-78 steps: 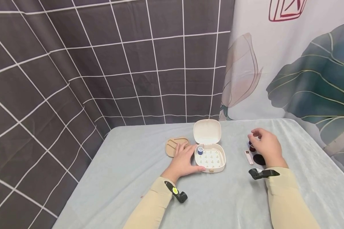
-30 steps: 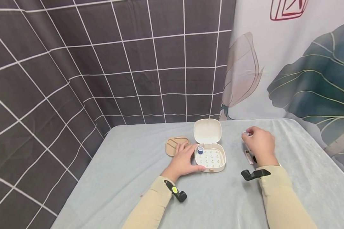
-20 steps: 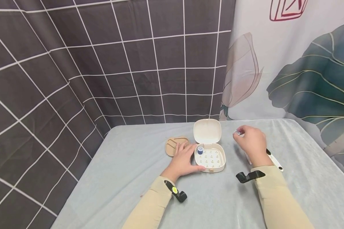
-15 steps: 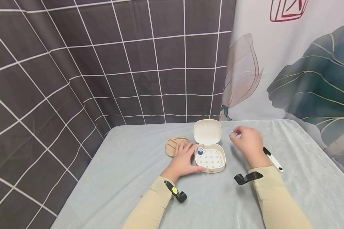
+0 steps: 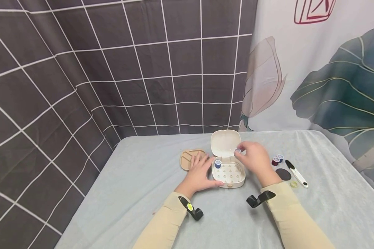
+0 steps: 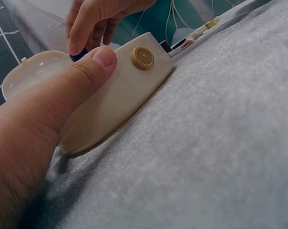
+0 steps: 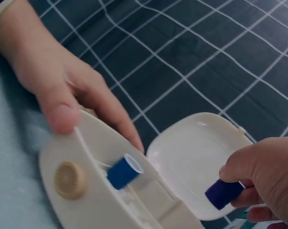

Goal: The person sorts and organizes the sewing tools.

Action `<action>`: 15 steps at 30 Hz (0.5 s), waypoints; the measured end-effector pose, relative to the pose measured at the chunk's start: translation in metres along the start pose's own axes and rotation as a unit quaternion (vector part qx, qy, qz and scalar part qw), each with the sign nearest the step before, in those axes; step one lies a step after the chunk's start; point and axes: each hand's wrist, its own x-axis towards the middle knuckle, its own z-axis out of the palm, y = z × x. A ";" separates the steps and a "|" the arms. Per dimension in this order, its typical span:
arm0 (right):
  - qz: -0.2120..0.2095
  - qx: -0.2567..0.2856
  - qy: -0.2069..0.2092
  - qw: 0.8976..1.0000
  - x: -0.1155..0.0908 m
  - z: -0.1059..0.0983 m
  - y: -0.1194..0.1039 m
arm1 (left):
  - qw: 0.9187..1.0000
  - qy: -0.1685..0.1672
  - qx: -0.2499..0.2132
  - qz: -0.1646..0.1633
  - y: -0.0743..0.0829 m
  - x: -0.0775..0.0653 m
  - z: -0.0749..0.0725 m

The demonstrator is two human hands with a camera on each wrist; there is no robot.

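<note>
A cream sewing box [image 5: 233, 185] stands on the table with its lid [image 5: 222, 141] raised at the back. Inside are rows of small pegs, and a blue thread spool [image 5: 217, 164] stands at its back left. My left hand [image 5: 199, 174] holds the box's left side, thumb against the front wall and index finger along the side. Between thumb and fingertips, my right hand [image 5: 255, 160] pinches a dark blue thread spool [image 7: 224, 193]. It is in the air in front of the lid, above the box's back right corner.
Left of the box lies a tan divided tray [image 5: 187, 158], partly under my left fingers. To the right are a dark red spool [image 5: 275, 161], another blue spool [image 5: 280, 158], a black disc [image 5: 283, 174], a yellow ring [image 5: 294, 184] and a slim white-and-black tool [image 5: 296, 174].
My right hand has picked up the dark blue spool among the items on the right and carried it left to the box. My left hand has stayed in place.
</note>
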 end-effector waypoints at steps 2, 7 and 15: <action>-0.012 0.002 0.000 1.000 0.000 0.004 -0.003 | 1.000 -0.001 0.004 0.000 0.000 0.000 -0.001; -0.037 0.001 -0.011 0.999 -0.001 0.015 -0.009 | 1.000 0.005 0.018 0.004 0.001 0.001 -0.001; -0.069 -0.007 -0.029 0.997 -0.006 0.033 -0.013 | 0.999 0.016 0.035 0.014 0.001 0.000 0.000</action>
